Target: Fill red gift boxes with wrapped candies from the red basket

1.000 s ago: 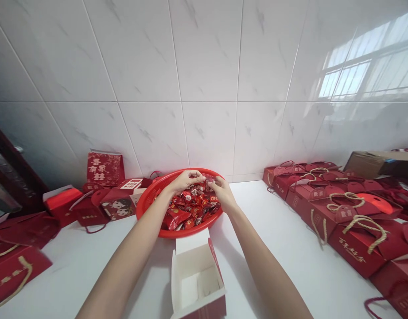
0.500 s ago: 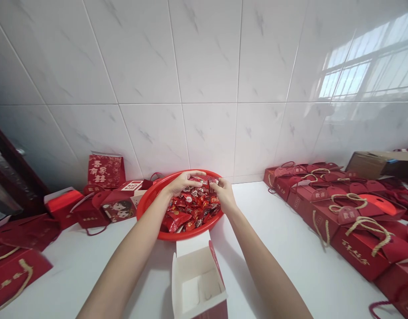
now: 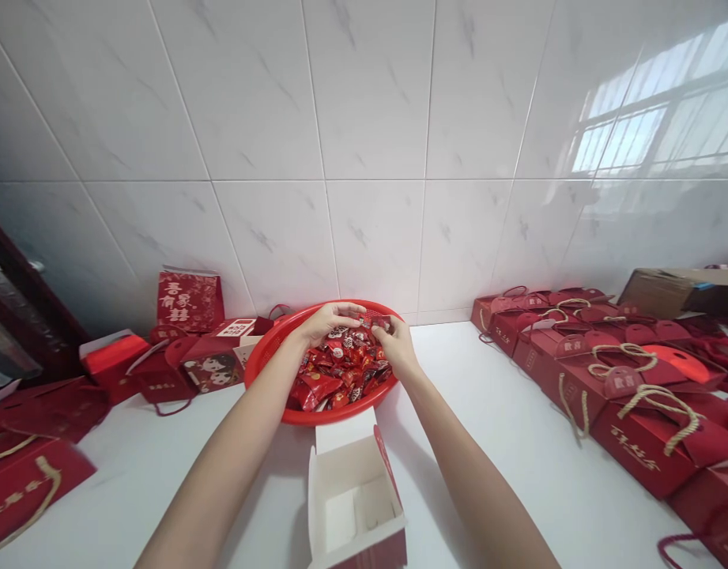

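Note:
Over the far part of a red plastic basket (image 3: 258, 379), my left hand (image 3: 329, 322) and my right hand (image 3: 399, 344) face each other. Small wrapped candies (image 3: 345, 367) in red packets fill the basket. Between the thumb and fingers of my right hand is a small dark red wrapped candy (image 3: 379, 321). My left hand is curved, its thumb close to its fingers and a small wrapped candy at the tips, partly hidden. Below my hands stands a box (image 3: 355, 506), white inside and red outside, its top flaps up; a bare inner floor shows.
Red gift boxes with rope handles (image 3: 630, 419) stand in rows on the right. More red boxes (image 3: 167, 367) and an upright red bag (image 3: 190, 300) are at the left. A brown cardboard box (image 3: 665, 292) lies far right. The tiled wall (image 3: 375, 237) rises behind the white table (image 3: 458, 395).
My right fingers have shifted slightly left, towards my left hand, with the candy. My left thumb has come nearer its fingers. The basket and the box stay put.

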Demonstrator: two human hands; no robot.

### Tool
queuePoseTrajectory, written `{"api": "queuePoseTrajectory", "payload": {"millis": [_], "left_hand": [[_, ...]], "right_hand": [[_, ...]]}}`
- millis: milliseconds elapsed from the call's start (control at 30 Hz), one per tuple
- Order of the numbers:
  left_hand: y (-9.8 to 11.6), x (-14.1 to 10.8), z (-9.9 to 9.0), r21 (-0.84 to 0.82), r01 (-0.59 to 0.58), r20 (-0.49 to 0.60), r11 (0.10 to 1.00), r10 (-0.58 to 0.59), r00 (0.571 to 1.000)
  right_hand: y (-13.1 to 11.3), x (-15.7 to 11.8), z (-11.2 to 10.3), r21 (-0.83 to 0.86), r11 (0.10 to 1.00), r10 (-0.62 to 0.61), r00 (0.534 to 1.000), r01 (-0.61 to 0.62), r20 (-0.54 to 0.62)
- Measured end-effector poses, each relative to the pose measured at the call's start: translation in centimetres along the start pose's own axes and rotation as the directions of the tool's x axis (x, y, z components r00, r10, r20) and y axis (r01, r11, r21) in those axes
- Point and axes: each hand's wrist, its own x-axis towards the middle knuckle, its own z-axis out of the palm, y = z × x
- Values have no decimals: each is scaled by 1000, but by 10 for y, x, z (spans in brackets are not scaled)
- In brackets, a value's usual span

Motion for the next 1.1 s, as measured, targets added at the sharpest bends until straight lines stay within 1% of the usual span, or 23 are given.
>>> {"api": "queuePoseTrajectory", "payload": {"millis": [133, 233, 367, 467, 567, 600, 667, 733, 800, 833, 867, 933, 1000, 1033, 1100], "left_hand": [[0, 1, -2, -71, 12, -16, 997, -13, 1000], [-1, 1, -4, -89, 3, -21, 996, -4, 1000], [-4, 2, -5, -93, -20, -31, 995, 17, 999], [-4, 2, -7, -26, -36, -63, 999, 35, 997], [-2, 1, -10, 129, -25, -84, 991, 36, 996], [0, 0, -11, 188, -21, -65, 982, 34, 997], [1, -2, -11, 295, -20, 24, 955, 13, 1000], [1, -2, -9, 373, -16, 133, 928, -36, 991], [-4, 0, -8, 422, -14, 189, 907, -73, 979], [-7, 3, -8, 435, -10, 181, 900, -76, 980], [-11, 6, -9, 451, -3, 148, 892, -72, 986], [-20, 12, -12, 522, 38, 14, 852, -53, 998], [-30, 18, -18, 609, 110, -137, 785, -32, 990], [-34, 21, -22, 645, 141, -191, 751, -20, 981], [-42, 24, -30, 682, 171, -237, 711, -7, 971]], "right_hand": [[-5, -2, 0, 44, 998, 31, 999, -33, 42], [-7, -2, 0, 75, 995, 54, 997, -58, 52], [-5, -2, 0, 80, 996, 40, 995, -47, 90], [-4, -2, 0, 140, 989, 46, 995, -58, 85], [-5, -2, -1, 202, 977, 68, 997, -72, 26], [-5, -3, -1, 209, 975, 68, 998, -70, 13], [-6, -4, -1, 208, 976, 67, 998, -67, 7], [-8, -5, -1, 214, 975, 66, 998, -68, 14], [-11, -6, -1, 239, 968, 78, 997, -81, 21], [-13, -6, -1, 255, 962, 96, 995, -97, 18], [-15, -7, 0, 269, 956, 122, 992, -120, 11], [-18, -7, 0, 289, 942, 177, 984, -168, -7], [-19, -6, 1, 297, 936, 204, 979, -189, -18], [-19, -6, 1, 299, 936, 202, 979, -187, -18], [-16, -4, 2, 297, 940, 180, 984, -167, -16]]}}
